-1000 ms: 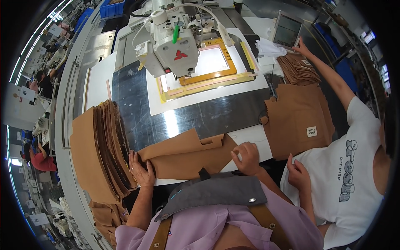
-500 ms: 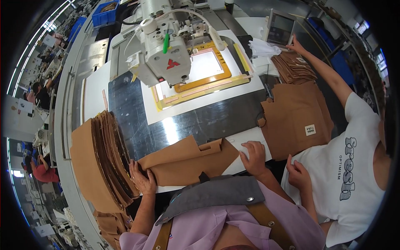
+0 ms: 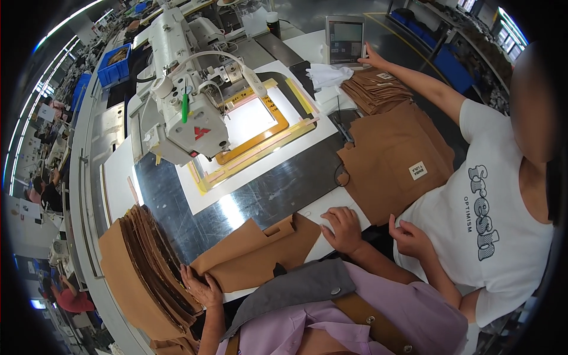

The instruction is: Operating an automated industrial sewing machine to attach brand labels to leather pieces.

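My left hand (image 3: 202, 288) rests with fingers apart on the near-left end of a folded brown fabric panel (image 3: 248, 260), beside a tall stack of similar panels (image 3: 127, 272). My right hand (image 3: 342, 231) lies with bent, separated fingers on a white work surface (image 3: 319, 251), just right of that panel. Behind them stands a white industrial sewing machine (image 3: 183, 127) with a yellow frame (image 3: 277, 121) under its head, on a scratched steel plate (image 3: 225, 219).
A co-worker in a white T-shirt (image 3: 449, 219) stands at my right, one hand (image 3: 373, 56) at a screen (image 3: 346, 38), the other (image 3: 408, 236) near my right hand. Brown piles (image 3: 396, 171) and white cloth (image 3: 328, 74) lie along the right side. A blue crate (image 3: 115, 65) sits back left.
The whole view has turned, so the screen and machine appear further left and the left stack lower. Both my hands keep about the same places on the table.
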{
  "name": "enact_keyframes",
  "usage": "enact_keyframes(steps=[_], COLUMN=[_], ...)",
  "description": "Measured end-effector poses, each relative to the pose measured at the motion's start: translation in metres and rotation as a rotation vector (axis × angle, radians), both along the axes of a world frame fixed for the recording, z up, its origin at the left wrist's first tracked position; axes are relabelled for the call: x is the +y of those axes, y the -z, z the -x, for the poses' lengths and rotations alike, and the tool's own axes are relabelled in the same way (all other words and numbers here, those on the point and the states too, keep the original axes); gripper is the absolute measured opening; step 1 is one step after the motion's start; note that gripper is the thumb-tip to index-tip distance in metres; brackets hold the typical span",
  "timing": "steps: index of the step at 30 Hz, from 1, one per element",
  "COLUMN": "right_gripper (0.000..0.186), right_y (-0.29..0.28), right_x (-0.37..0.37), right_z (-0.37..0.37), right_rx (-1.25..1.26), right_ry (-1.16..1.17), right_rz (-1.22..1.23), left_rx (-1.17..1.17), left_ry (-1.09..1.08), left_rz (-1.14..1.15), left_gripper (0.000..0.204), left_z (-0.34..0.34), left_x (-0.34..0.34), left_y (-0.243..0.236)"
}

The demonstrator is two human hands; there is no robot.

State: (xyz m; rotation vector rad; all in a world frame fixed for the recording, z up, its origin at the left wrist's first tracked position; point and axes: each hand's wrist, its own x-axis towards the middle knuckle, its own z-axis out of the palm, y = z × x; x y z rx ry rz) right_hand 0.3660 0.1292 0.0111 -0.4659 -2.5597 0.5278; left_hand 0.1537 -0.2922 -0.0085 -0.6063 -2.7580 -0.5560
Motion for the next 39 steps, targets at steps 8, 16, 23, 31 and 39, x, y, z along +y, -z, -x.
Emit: enact_keyframes(steps=[8,16,23,31,39], right_gripper=[0.029,0.029,0.028,0.029,0.029], right_y=[-0.003,-0.0011,-0.0013,0.0005,0.0015], right_x=[-0.0032,-0.0022,-0.0021,-0.0016,-0.0007], right_z=[-0.0006,0.0013,0.0009,0.001,0.0002], right_rx=[-0.003,-0.001,-0.01,-0.002,-0.009], right_ry=[-0.01,-0.005,0.0,-0.01,-0.008], right_rz=[-0.005,0.001,0.005,0.005,-0.011], left_rx=[0.008,0.007,0.002,0.005,-0.002], left_ry=[0.003,-0.003,-0.017,-0.019,-0.014], left_rz=[-0.014,-0.006,0.004,0.003,-0.01], left_gripper=[0.063,0.061,0.062,0.062,0.061], left_z=[0.0001,0.0004,-0.0004,-0.0012,-0.0006], left_x=[-0.001,0.0014,0.0023,0.0002,0.0009], left_y=[-0.0001,-0.0015,-0.0017,-0.0017,-0.0015])
